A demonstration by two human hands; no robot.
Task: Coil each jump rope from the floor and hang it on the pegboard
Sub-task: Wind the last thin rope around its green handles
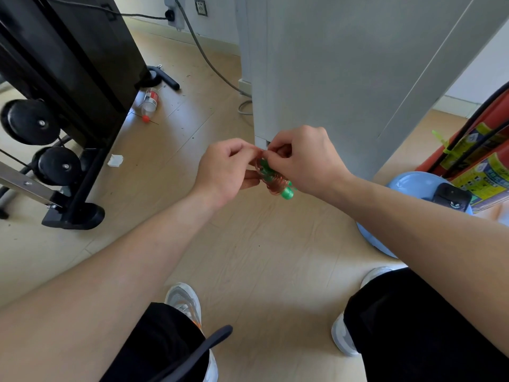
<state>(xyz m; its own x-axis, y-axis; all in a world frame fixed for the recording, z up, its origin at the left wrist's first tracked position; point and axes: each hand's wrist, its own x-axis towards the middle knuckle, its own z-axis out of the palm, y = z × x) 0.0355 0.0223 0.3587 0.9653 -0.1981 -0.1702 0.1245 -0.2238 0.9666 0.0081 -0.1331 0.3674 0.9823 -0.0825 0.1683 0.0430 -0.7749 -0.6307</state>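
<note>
2 grey shoes (183, 301) are seen on the wood floor (261, 257). Higher up, a small coiled jump rope (274, 184) with green handles is pinched by the curled fingers of the left hand (223, 172) and the right hand (305, 161). Farther off, a bottle (150, 102) is laid beside a black machine (68, 64).

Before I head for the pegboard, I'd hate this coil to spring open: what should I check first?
1. Rope coiled: ok, the jump rope sits in tight loops between both hands.
2. Left hold: ok, the left hand grips the coil's side.
3. Right hold: ok, the right hand pinches its top.
4. Loose end tucked: cannot tell, the hands hide it.
5. Pegboard in sight: not ok, none in view.
6. Floor ahead: not ok, a plastic bottle lies there.
</note>
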